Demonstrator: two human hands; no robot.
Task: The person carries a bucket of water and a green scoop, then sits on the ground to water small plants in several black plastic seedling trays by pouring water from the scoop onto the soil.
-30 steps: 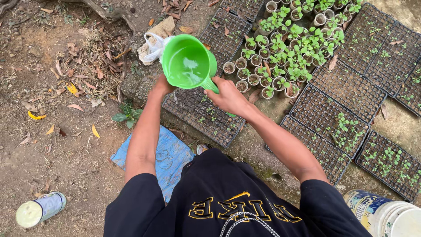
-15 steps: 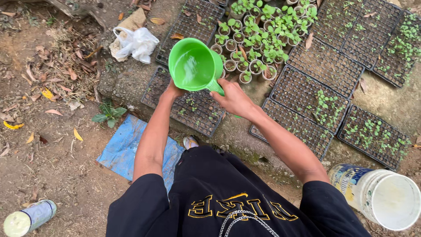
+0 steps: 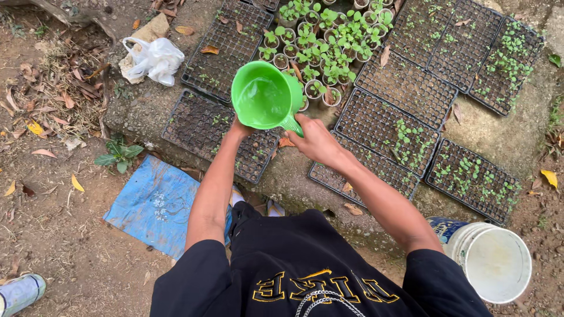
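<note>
Seedling trays (image 3: 405,88) cover mossy concrete ledge (image 3: 294,176) beside leaf-strewn dirt (image 3: 53,223).

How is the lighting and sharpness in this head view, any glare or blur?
Head view: soft, even daylight, no hard shadows; green scoop sharp, mild sheen inside; right hand crisp, no motion blur; white bucket bright but not blown out; slight wide-angle stretch at edges.

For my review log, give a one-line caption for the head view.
Both hands, right hand on the handle, hold a green scoop of water over seedling trays.
</note>
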